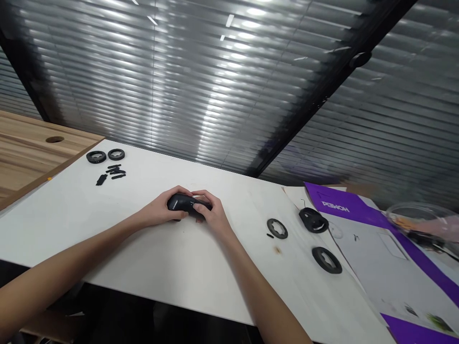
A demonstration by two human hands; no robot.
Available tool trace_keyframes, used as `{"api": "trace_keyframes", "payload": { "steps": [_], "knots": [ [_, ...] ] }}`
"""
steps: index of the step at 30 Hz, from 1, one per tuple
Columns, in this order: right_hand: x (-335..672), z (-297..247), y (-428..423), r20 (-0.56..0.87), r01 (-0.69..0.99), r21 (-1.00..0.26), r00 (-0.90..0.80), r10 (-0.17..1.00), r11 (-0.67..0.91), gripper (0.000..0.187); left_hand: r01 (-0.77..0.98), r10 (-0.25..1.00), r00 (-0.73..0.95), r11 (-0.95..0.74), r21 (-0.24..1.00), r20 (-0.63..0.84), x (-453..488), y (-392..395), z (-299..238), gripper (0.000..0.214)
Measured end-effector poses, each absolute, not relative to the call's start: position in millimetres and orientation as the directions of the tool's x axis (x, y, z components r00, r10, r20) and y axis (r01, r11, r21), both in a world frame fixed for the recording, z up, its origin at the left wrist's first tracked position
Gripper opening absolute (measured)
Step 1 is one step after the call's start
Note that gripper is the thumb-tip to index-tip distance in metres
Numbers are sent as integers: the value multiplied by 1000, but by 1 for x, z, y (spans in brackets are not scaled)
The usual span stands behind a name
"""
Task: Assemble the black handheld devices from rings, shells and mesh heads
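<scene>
- The black device [182,202], with small white lettering, is held between the two hands above the white table [172,267]; whether it touches the table, I cannot tell.
- The left hand [162,206] is partly closed around the left end of the device, its fingers bent over the far side and its thumb along the near side.
- The right hand [216,213] is curled around the right end of the device, with the thumb pressed on its upper face.
- Well to the left of the device, and farther back, two black rings lie side by side: a left ring [88,157] and a right ring [110,155].
- In front of these rings, also left of the device, is a loose group of small black strips [102,179].
- To the right of the device lies a notched ring [270,228], with a short black piece [270,235] just beside it.
- Farther right of the device are a hollow black part [307,218] and, nearer to the person, a thick dark ring [335,265].
- Rightmost from the device is a purple and white package [373,272].
</scene>
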State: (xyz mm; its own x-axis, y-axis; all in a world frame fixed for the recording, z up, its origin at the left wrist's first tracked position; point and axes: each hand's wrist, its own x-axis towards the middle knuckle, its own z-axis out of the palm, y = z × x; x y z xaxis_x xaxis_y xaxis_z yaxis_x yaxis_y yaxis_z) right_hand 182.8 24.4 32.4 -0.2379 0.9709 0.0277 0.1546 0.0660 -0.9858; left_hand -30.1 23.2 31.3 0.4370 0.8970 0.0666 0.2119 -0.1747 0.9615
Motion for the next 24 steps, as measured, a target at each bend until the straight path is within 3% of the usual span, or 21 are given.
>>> {"api": "trace_keyframes", "payload": {
  "steps": [6,24],
  "knots": [
    [184,30,25,122,231,-958,-221,968,173,24,194,887,458,-167,967,62,-30,23,31,44],
    [180,37,23,60,208,-973,-207,976,104,27,228,886,461,-171,959,49,-33,26,29,44]
  ]
}}
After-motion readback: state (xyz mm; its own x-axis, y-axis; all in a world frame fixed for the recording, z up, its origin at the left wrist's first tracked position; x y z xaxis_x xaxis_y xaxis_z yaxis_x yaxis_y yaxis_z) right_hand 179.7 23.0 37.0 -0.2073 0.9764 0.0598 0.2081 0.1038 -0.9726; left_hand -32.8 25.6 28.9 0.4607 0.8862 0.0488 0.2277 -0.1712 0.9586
